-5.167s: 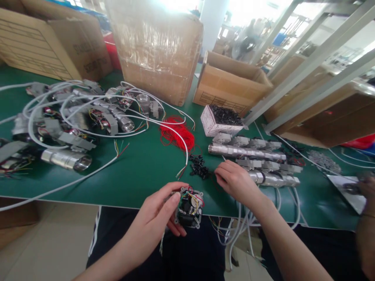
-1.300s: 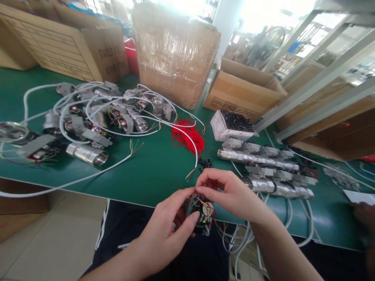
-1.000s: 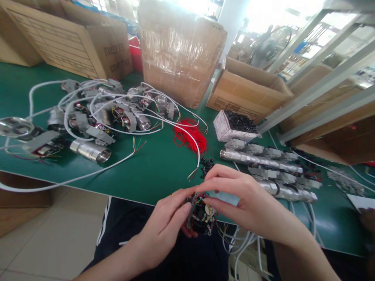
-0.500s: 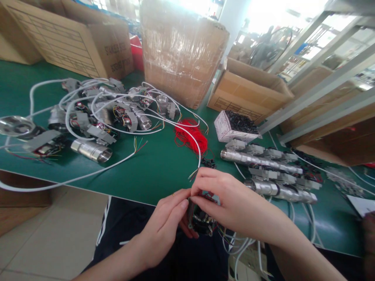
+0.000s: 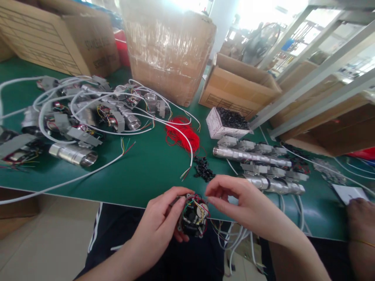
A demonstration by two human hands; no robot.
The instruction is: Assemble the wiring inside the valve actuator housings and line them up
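Note:
My left hand (image 5: 164, 218) is closed around a round, open-topped electrical unit (image 5: 193, 216), with its thumb over the near rim. Inside this unit are black parts, a pale round piece and green, yellow, white and red wires. Just right of it hovers my right hand (image 5: 227, 195), fingers loosely curled, with a small gap between thumb and forefinger. No object shows in that gap, though the fingertips are close to the red wires at the unit's edge. Small black pieces (image 5: 203, 169) lie on the green table (image 5: 140, 171) beyond my hands.
Metal valve bodies with grey brackets and white cables (image 5: 73, 154) crowd the left. A red wire bundle (image 5: 183, 134), a white box of black parts (image 5: 225, 132) and rows of metal fittings (image 5: 252, 156) lie ahead. Cardboard boxes (image 5: 166, 50) stand behind. Another person's hand (image 5: 361, 218) is at far right.
My right hand has come off the unit and shifted slightly right, uncovering its wired inside. More of the black pieces shows. The view has swung right, and another person's hand shows more at the right.

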